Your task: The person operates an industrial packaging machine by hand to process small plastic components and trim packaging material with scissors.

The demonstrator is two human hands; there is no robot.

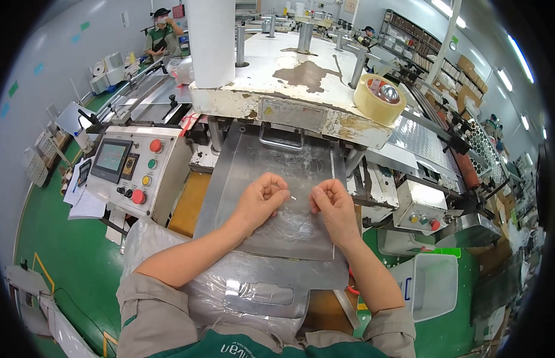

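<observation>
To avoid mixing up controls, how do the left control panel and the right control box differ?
The left control panel has a screen; none shows on the right control box. The left control panel looks larger than the right control box. The left control panel shows two red buttons, the right control box one. Both are pale and carry a green button and a yellow button.

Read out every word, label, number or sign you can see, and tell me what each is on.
I'll locate the writing rather than copy it.
Green shirt: white lettering, upside down.
Machine's front plate: yellow triangular warning sign; the faint print beside it is unreadable.
Tape roll: red print inside, too small.
Control screen: too small to read.
Papers: too small to read.
Metal plate under both hands: no text discernible.
</observation>
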